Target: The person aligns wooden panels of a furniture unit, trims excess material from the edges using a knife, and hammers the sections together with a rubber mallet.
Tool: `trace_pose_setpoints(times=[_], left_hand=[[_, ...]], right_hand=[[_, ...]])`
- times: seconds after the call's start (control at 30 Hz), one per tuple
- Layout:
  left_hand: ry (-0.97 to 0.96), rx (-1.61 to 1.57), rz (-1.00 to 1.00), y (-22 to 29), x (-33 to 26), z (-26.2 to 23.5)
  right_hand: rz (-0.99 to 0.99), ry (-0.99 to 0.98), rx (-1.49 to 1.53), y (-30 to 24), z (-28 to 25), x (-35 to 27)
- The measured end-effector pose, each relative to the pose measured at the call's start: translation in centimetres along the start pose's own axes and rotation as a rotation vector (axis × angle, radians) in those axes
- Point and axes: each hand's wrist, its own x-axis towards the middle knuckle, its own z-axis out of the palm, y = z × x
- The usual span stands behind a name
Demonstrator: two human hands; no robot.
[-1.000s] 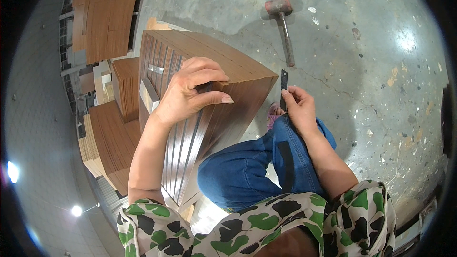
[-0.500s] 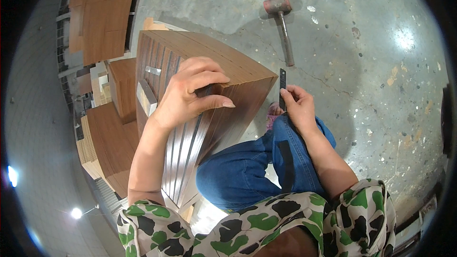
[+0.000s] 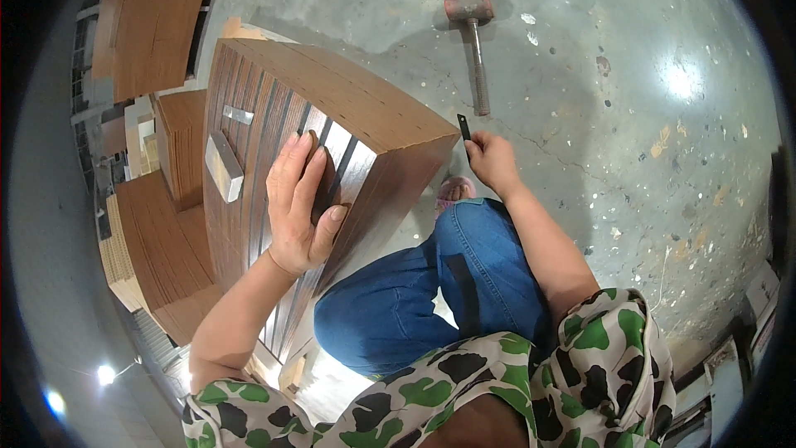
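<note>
Beside my left leg stands a tall stack of brown wood-look panels [image 3: 348, 91], its top face striped with dark grooves. My left hand [image 3: 297, 203] lies on that glossy striped face near the close corner, fingers spread, thumb apart. A dark patch, shadow or reflection, shows under its fingers. In my right hand [image 3: 494, 164] a flat black strip [image 3: 463, 127], with a hole at its end, is pinched between thumb and fingers. The strip points away from me, just right of the stack's corner. Its lower part is hidden by the hand.
A mallet [image 3: 471, 8] with a red-edged head lies on the speckled concrete floor [image 3: 572, 141]. On the striped face sit a pale block [image 3: 224, 166] and a small silvery piece [image 3: 238, 115]. More brown panel stacks [image 3: 162, 236] stand to the left. My bent knee is close to the stack.
My left hand has left the panel's corner edge, moved toward me and flattened onto the striped face. My right hand still holds the strip, now turned with less of it showing.
</note>
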Motion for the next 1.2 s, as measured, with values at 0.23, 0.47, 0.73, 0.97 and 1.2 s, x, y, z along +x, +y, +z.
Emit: trace_pose_setpoints(times=[0.23, 0.47, 0.73, 0.97, 1.2], left_hand=[[0.009, -0.023, 0.009, 0.1, 0.2, -0.3], [-0.003, 0.005, -0.032, -0.1, -0.7, -0.7], [-0.004, -0.023, 0.007, 0.1, 0.3, 0.3], [-0.036, -0.001, -0.012, -0.4, -0.6, -0.9], [-0.015, -0.039, 0.016, -0.1, 0.6, 0.0]], right_hand=[[-0.475, 0.199, -0.049, -10.1, -2.6, -3.6], [0.024, -0.194, 0.581, -16.8, -6.9, -7.0], [-0.27, -0.012, -0.125, -0.3, -1.2, 1.5], [-0.434, -0.138, 0.439, -16.8, -7.7, -5.5], [-0.389, -0.012, -0.22, -8.1, -3.7, -0.5]])
